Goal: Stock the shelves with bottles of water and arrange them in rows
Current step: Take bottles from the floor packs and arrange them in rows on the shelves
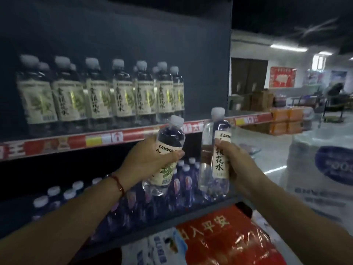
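My left hand [150,159] grips a clear water bottle [168,134] with a cream label and white cap, tilted a little to the right. My right hand [236,163] grips a second, matching bottle [216,134], held upright. Both bottles hang just in front of the upper shelf's red price rail [114,137]. On that upper shelf stands a row of several matching bottles [107,96], filling its left and middle. The shelf's right end [206,113] is bare.
The lower shelf holds several blue-tinted bottles [183,182] with white caps. A red plastic-wrapped pack [225,240] lies below my arms. A large white wrapped pack [321,169] stands at the right. Orange cartons [286,121] and an open aisle floor lie beyond.
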{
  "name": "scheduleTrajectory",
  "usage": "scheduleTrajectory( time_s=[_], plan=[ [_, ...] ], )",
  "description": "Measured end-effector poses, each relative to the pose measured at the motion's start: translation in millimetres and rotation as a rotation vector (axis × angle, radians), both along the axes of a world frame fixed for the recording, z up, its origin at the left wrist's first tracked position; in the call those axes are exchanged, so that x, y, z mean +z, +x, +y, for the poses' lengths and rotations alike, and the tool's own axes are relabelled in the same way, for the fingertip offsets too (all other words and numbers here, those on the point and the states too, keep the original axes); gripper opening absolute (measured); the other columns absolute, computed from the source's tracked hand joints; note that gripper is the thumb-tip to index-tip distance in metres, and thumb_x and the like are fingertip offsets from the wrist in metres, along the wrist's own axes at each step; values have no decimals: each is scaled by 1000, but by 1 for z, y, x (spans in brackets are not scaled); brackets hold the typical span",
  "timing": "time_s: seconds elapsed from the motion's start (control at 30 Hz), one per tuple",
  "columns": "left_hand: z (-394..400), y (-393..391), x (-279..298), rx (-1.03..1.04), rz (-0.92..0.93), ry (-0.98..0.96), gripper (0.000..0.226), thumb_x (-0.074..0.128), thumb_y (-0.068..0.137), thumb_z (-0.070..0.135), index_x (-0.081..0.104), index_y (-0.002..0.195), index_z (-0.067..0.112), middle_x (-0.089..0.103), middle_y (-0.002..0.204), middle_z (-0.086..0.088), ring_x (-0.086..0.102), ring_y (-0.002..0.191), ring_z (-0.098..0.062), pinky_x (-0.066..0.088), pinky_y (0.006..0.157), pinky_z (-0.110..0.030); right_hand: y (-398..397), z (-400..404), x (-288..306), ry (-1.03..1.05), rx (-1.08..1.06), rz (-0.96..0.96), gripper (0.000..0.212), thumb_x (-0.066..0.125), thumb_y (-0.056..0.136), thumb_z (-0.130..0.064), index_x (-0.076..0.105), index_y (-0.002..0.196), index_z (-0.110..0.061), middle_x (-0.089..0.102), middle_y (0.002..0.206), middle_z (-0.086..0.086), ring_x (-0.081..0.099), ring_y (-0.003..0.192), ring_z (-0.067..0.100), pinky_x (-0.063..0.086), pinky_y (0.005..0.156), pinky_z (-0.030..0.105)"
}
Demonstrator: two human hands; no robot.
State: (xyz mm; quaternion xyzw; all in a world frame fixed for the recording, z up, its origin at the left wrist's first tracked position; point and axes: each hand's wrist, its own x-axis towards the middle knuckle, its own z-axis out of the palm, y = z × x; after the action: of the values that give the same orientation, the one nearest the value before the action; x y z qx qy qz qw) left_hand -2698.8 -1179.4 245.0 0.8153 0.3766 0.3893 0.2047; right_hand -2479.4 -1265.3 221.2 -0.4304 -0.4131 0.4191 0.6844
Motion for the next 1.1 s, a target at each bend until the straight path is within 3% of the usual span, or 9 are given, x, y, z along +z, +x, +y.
scheduleTrajectory(
  time_s=[0.1,0.23,0.4,0.53,0.7,0.8,1.1],
  plan=[
    [25,-2,29,86,171,129,42,74,68,72,64,96,41,71,81,23,66,68,5,52,61,-23,8,33,49,58,1,-28,47,73,85,-35,61,120,-6,71,92,12,69,78,24,60,67,38],
    [53,-9,43,184,316,323,70,65,60,86,60,114,43,64,100,26,61,87,3,49,71,-22,14,78,103,133,4,-90,43,70,90,-29,59,124,-5,74,91,6,72,78,20,59,67,36],
    [65,-14,45,224,363,385,65,62,63,87,61,111,43,64,99,22,61,85,0,46,68,-20,18,125,142,184,-58,-123,28,72,90,-22,63,112,-8,76,81,1,74,71,16,59,60,32],
    [74,-12,45,275,328,415,61,56,65,90,62,95,37,65,81,17,59,70,2,51,61,-22,19,161,144,177,-116,-167,21,75,87,-20,66,103,-10,76,78,0,73,78,21,59,67,36],
    [78,-16,45,254,279,440,58,56,68,88,62,101,41,66,82,21,58,73,5,41,58,-14,11,190,139,166,-122,-290,27,75,87,-25,67,108,-10,77,94,6,75,91,27,60,80,46],
    [80,-16,45,254,250,428,58,56,69,87,64,102,41,67,83,22,59,75,6,43,60,-14,6,199,137,158,-136,-372,28,71,90,-30,65,111,-11,75,104,10,73,96,29,60,83,49],
    [80,-13,45,258,226,422,58,51,68,90,64,99,42,66,80,22,57,73,6,37,59,-11,0,208,135,162,-225,-616,32,58,97,-38,56,117,-14,70,96,3,72,88,22,60,74,36]
  ],
)
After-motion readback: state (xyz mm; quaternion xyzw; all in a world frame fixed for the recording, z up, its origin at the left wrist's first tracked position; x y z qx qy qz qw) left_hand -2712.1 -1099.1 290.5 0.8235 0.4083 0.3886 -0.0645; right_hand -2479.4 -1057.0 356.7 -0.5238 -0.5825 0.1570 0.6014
